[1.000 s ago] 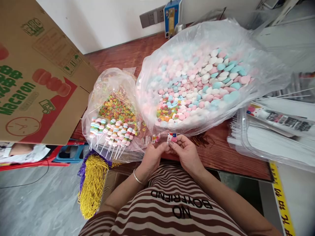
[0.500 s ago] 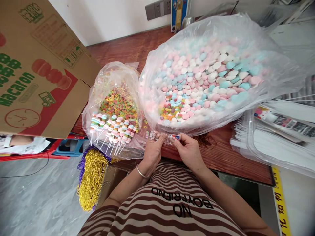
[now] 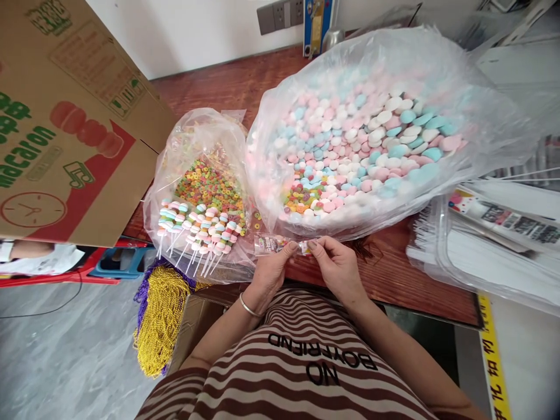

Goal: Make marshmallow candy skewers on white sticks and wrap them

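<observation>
Left hand (image 3: 270, 269) and right hand (image 3: 336, 265) both pinched on a small clear packet (image 3: 276, 244), just in front of the big candy bag (image 3: 371, 134), at the worktop (image 3: 385, 274) edge. Left of that bag: ring-candy bag (image 3: 205, 186) with skewers (image 3: 196, 230).

Evenly bright, daylight-like, casting soft shadows only. Glaring off the large plastic bag (image 3: 472, 76). Bending strongly at the edges; blurring slightly toward the corners.
</observation>
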A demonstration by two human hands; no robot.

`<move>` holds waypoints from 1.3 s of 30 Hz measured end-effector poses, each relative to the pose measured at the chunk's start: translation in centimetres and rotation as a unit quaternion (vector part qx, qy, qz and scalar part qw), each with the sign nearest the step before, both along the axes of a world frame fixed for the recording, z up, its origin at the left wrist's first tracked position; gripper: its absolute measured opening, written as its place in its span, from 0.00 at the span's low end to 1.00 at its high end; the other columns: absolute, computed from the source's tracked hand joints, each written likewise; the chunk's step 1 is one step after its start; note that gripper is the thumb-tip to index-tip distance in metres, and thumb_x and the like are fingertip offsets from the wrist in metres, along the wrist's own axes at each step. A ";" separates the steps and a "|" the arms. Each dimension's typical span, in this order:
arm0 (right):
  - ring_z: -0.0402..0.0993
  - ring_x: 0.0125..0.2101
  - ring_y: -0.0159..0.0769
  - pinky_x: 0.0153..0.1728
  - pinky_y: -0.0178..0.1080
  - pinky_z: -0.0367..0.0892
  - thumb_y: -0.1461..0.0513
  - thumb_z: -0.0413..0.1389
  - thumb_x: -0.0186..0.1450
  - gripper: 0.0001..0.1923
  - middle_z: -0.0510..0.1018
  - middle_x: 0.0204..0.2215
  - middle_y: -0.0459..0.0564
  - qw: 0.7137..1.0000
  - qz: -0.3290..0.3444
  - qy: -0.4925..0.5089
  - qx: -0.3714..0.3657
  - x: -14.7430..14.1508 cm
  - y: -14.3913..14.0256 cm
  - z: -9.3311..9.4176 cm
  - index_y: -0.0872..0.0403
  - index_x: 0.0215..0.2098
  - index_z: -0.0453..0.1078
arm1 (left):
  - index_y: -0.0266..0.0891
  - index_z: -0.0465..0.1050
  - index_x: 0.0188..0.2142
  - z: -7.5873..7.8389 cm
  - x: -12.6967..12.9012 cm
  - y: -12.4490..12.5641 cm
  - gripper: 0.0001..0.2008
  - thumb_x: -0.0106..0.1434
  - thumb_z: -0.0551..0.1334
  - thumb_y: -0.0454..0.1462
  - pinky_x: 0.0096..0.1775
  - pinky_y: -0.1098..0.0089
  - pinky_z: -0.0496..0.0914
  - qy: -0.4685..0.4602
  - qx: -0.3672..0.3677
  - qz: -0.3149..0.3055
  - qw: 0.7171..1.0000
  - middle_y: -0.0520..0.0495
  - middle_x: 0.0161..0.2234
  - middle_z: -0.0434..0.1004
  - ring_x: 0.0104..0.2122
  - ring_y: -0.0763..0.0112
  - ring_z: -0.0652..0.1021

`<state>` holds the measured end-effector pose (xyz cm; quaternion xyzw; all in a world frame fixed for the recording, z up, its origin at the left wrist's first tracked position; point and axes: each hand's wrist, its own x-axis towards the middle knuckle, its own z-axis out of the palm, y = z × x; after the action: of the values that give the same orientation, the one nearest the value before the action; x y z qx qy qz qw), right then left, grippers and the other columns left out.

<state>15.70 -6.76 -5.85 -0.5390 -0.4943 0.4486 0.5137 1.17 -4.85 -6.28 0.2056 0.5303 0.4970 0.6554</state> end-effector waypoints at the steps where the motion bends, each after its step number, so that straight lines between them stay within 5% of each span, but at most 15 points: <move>1: 0.67 0.26 0.32 0.30 0.35 0.64 0.54 0.59 0.69 0.17 0.72 0.22 0.43 1.000 0.003 -0.001 0.004 0.1 -0.1 0.1 0.53 0.25 0.69 | 0.37 0.71 0.20 -0.1 0.0 0.0 0.23 0.40 0.82 0.46 0.32 0.71 0.66 -0.023 -0.011 -0.003 1.000 0.55 0.19 0.68 0.23 0.77 0.68; 7: 0.79 0.37 0.37 0.43 0.41 0.74 0.55 0.59 0.71 0.12 0.81 0.41 0.49 0.997 0.001 0.058 0.054 1.1 -0.8 1.4 0.50 0.50 0.73 | 0.37 0.69 0.22 -0.1 -0.5 0.5 0.25 0.39 0.82 0.46 0.26 0.76 0.62 -0.154 -0.008 0.005 0.988 0.58 0.19 0.66 0.20 0.82 0.63; 14: 0.75 0.51 0.43 0.55 0.47 0.72 0.62 0.59 0.70 0.09 0.76 0.49 0.54 0.974 0.028 -0.117 0.191 0.5 -1.2 1.9 0.50 0.48 0.76 | 0.38 0.71 0.23 -0.4 -0.4 0.4 0.19 0.51 0.78 0.44 0.27 0.75 0.65 -0.122 -0.011 0.000 0.992 0.57 0.19 0.65 0.21 0.80 0.65; 18: 0.75 0.53 0.44 0.57 0.49 0.71 0.60 0.61 0.69 0.12 0.70 0.60 0.58 0.975 0.059 -0.139 0.162 0.5 -1.0 1.4 0.50 0.51 0.77 | 0.39 0.73 0.24 0.0 -0.3 0.2 0.20 0.41 0.82 0.43 0.28 0.73 0.67 -0.081 0.015 0.034 0.996 0.56 0.20 0.69 0.22 0.77 0.69; 22: 0.78 0.49 0.40 0.50 0.42 0.75 0.61 0.56 0.73 0.11 0.78 0.47 0.52 0.974 0.170 -0.083 0.120 0.3 -0.8 1.3 0.49 0.52 0.76 | 0.39 0.78 0.29 0.2 -0.3 0.1 0.23 0.37 0.83 0.43 0.32 0.72 0.70 -0.055 0.035 0.054 0.996 0.54 0.26 0.76 0.26 0.75 0.74; 27: 0.77 0.46 0.45 0.50 0.47 0.74 0.61 0.55 0.72 0.08 0.80 0.44 0.56 0.952 0.053 -0.229 0.196 -0.2 -0.8 0.9 0.52 0.45 0.77 | 0.37 0.78 0.27 0.1 -0.8 0.0 0.19 0.41 0.81 0.43 0.33 0.71 0.70 -0.009 0.037 0.013 0.999 0.52 0.25 0.78 0.26 0.74 0.74; 30: 0.77 0.48 0.45 0.50 0.47 0.74 0.61 0.57 0.72 0.09 0.79 0.46 0.57 0.938 0.071 -0.261 0.216 -0.1 -0.8 1.0 0.53 0.48 0.76 | 0.36 0.79 0.30 0.2 -1.3 0.1 0.20 0.41 0.82 0.41 0.37 0.69 0.72 -0.043 0.014 -0.004 0.999 0.50 0.30 0.81 0.30 0.72 0.77; 39: 0.77 0.46 0.45 0.47 0.48 0.76 0.62 0.56 0.72 0.15 0.78 0.45 0.58 0.915 0.070 -0.296 0.267 -1.6 -0.8 2.2 0.53 0.57 0.73 | 0.37 0.68 0.21 0.5 -2.0 0.8 0.20 0.51 0.77 0.41 0.26 0.75 0.63 -0.167 -0.044 0.000 0.985 0.58 0.17 0.61 0.20 0.80 0.61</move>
<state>14.14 -7.57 -3.69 -0.4538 -0.7616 0.1553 0.4357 -0.86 -4.10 -5.77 0.0907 0.4351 0.5003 0.7431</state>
